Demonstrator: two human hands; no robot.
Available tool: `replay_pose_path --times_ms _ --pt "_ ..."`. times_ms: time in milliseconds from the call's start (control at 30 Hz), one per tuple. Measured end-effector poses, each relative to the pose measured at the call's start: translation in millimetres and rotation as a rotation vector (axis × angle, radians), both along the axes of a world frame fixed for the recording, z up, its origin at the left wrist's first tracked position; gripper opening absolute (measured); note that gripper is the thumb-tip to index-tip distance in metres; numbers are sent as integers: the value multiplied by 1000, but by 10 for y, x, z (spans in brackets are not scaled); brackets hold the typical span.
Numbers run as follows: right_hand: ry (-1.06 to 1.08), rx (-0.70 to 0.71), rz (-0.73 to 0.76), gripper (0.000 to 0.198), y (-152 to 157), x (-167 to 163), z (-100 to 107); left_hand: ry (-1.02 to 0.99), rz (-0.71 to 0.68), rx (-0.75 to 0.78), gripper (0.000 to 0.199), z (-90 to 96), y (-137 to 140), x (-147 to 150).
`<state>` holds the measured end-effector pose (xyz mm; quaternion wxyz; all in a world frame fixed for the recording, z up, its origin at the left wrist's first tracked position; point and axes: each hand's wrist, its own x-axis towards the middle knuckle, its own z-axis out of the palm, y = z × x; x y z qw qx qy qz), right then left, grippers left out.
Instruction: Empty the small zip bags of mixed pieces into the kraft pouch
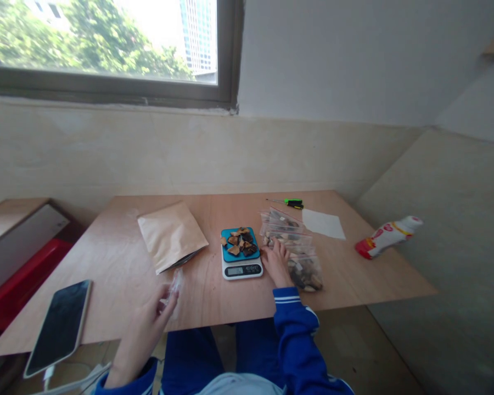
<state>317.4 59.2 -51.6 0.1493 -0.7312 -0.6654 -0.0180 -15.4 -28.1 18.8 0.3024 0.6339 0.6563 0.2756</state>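
My left hand (158,308) is closed on a clear plastic bag (175,281), pinched between thumb and fingers near the table's front edge. A small kitchen scale (242,270) with a blue platform stands in the middle, bearing a pile of dried brown pieces (242,242) that look like dried mushroom. My right hand (276,262) lies at the scale's right side, fingers apart and partly over the bags; whether the fingertips touch the scale I cannot tell. Under and beside it are several filled zip bags (307,271). The digits on the display are too small to read.
Left of the scale lies a brown paper pouch (170,233). A phone (60,323) with a cable is at the left front edge. At the back are screwdrivers (293,203) and white paper (324,224). A white and red bottle (385,238) stands on the right.
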Motion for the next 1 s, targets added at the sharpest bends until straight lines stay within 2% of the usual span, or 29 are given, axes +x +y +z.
replay_pose_path --times_ms 300,500,733,1000 --pt "24 36 -2 21 -22 36 -51 -129 12 29 43 61 15 163" --pt "90 59 -6 22 2 79 -84 -165 121 97 48 128 36 204" --pt "97 -10 41 20 -53 117 -93 -180 231 134 52 98 55 176" --pt "73 13 67 12 -96 136 -161 -170 210 199 49 19 67 186"
